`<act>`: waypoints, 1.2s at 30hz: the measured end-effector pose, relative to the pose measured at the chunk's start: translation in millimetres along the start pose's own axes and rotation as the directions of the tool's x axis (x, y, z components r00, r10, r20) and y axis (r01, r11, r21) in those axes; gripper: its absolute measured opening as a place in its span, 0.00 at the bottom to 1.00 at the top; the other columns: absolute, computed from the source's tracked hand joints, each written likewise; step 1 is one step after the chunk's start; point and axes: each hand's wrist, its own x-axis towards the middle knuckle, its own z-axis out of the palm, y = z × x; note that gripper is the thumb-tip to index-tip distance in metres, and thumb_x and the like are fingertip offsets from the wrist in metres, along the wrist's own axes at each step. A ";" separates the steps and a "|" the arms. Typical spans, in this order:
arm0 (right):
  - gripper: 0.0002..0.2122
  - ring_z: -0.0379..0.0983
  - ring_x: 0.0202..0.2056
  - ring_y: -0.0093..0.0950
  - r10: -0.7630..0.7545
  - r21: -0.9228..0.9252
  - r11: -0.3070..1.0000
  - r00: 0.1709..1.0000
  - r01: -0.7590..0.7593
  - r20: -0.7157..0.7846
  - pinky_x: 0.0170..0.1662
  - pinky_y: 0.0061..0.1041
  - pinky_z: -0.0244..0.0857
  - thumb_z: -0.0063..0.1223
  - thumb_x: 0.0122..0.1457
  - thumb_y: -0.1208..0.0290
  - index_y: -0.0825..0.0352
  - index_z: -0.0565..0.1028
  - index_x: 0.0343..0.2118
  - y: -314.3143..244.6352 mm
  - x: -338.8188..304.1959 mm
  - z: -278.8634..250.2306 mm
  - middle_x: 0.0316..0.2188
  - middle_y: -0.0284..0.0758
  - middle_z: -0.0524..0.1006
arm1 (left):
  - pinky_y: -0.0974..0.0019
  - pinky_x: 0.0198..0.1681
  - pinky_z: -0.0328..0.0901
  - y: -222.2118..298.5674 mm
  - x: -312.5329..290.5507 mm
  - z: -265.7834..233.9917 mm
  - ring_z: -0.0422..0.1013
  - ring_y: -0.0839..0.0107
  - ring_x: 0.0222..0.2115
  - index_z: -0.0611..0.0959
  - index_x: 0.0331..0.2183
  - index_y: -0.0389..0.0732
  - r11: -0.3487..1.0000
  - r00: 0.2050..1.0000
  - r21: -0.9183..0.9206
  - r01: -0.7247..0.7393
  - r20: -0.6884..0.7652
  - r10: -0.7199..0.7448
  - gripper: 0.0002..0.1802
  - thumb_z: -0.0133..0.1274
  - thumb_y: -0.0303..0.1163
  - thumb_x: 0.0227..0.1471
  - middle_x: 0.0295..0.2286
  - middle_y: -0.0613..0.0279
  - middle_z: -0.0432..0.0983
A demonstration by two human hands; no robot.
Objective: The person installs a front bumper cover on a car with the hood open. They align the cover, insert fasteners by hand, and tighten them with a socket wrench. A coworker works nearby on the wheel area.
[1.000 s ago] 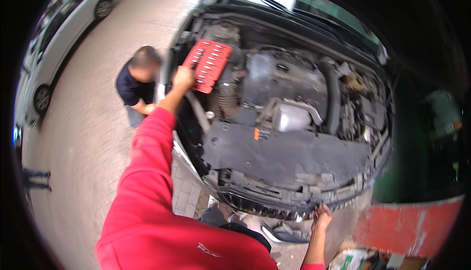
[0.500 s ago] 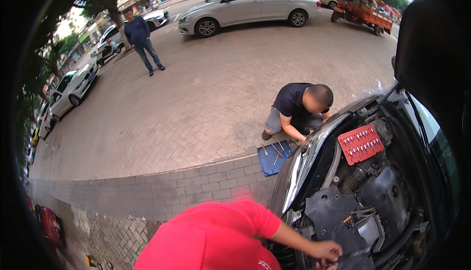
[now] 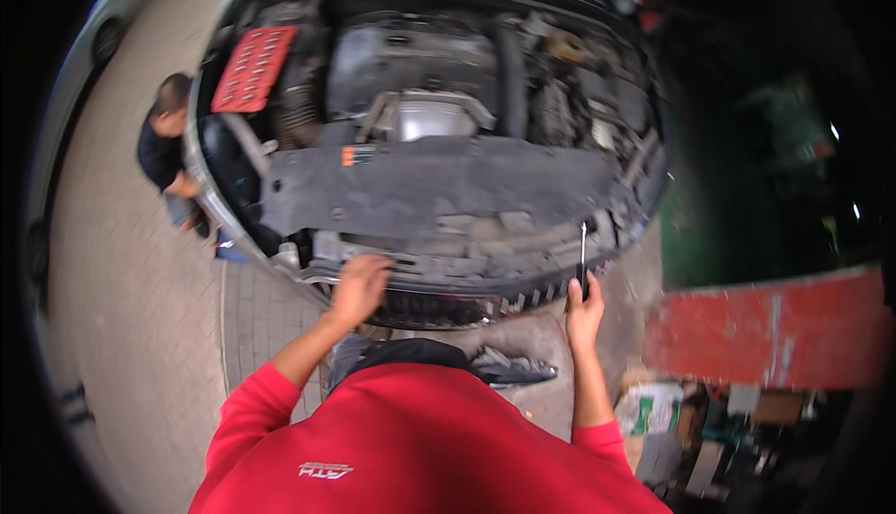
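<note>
Screwdriver (image 3: 583, 260), probably, held in right fingers (image 3: 595, 292).

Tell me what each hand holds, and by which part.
Right hand: a slim screwdriver-like tool, by its dark handle. Left hand: nothing visibly held.

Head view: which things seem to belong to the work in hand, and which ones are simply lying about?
Likely in the work:
dark-handled tool, in the right hand
open car, left hand at its front edge
red tool tray, in the engine bay

Seemingly lying about:
white-and-green bag, lower right
brown box-like thing, farther right
</note>
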 end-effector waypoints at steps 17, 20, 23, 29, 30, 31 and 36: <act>0.13 0.81 0.40 0.42 -0.214 -0.436 0.845 0.943 0.309 0.254 0.46 0.35 0.72 0.64 0.54 0.73 0.72 0.81 0.41 4.2 80.3 -43.4 0.36 0.50 0.82 | 0.54 0.43 0.66 -39.0 -21.6 19.4 0.72 0.50 0.35 0.85 0.37 0.36 0.989 0.992 0.134 0.063 -0.121 -0.047 0.08 0.56 0.26 0.55 0.31 0.50 0.77; 0.13 0.82 0.37 0.41 -0.206 -0.431 0.851 0.946 0.299 0.251 0.43 0.34 0.73 0.65 0.54 0.73 0.72 0.81 0.41 9.6 84.9 -39.9 0.33 0.49 0.83 | 0.54 0.43 0.67 -38.8 -22.3 17.7 0.72 0.49 0.35 0.85 0.37 0.36 0.991 0.993 0.115 0.066 -0.108 -0.053 0.08 0.56 0.25 0.54 0.31 0.50 0.77; 0.13 0.83 0.34 0.39 -0.190 -0.401 0.871 0.948 0.283 0.257 0.41 0.34 0.74 0.65 0.54 0.72 0.73 0.81 0.41 17.3 87.2 -37.1 0.30 0.48 0.83 | 0.54 0.42 0.67 -38.7 -21.8 16.8 0.72 0.49 0.35 0.85 0.37 0.36 0.992 0.993 0.109 0.068 -0.106 -0.056 0.08 0.56 0.24 0.54 0.31 0.51 0.77; 0.12 0.82 0.28 0.33 -0.171 -0.380 0.891 0.960 0.247 0.222 0.36 0.31 0.74 0.64 0.55 0.74 0.74 0.81 0.41 30.9 91.6 -34.2 0.26 0.45 0.83 | 0.53 0.42 0.67 -41.5 -20.8 16.9 0.73 0.49 0.35 0.85 0.37 0.36 0.990 0.994 0.118 0.074 -0.092 -0.063 0.08 0.56 0.25 0.54 0.31 0.51 0.78; 0.12 0.82 0.28 0.32 -0.176 -0.378 0.890 0.958 0.254 0.229 0.36 0.30 0.74 0.64 0.55 0.75 0.74 0.81 0.40 32.7 92.6 -34.5 0.25 0.45 0.83 | 0.53 0.42 0.67 -42.0 -20.8 17.0 0.73 0.49 0.35 0.85 0.37 0.36 0.990 0.994 0.120 0.073 -0.090 -0.062 0.08 0.56 0.25 0.54 0.31 0.51 0.78; 0.11 0.82 0.27 0.31 -0.179 -0.377 0.889 0.955 0.260 0.236 0.35 0.30 0.74 0.64 0.55 0.75 0.74 0.81 0.40 34.4 93.5 -34.8 0.24 0.44 0.82 | 0.53 0.42 0.67 -42.5 -20.8 17.1 0.73 0.49 0.35 0.85 0.37 0.36 0.990 0.994 0.111 0.083 -0.085 -0.074 0.08 0.56 0.25 0.54 0.31 0.51 0.78; 0.11 0.81 0.26 0.30 -0.172 -0.396 0.882 0.956 0.257 0.236 0.34 0.29 0.73 0.63 0.56 0.75 0.74 0.81 0.40 38.4 94.6 -34.7 0.23 0.43 0.82 | 0.53 0.42 0.67 -43.7 -19.7 17.7 0.73 0.49 0.35 0.85 0.37 0.36 0.987 0.995 0.144 0.072 -0.076 -0.062 0.08 0.56 0.25 0.54 0.31 0.51 0.78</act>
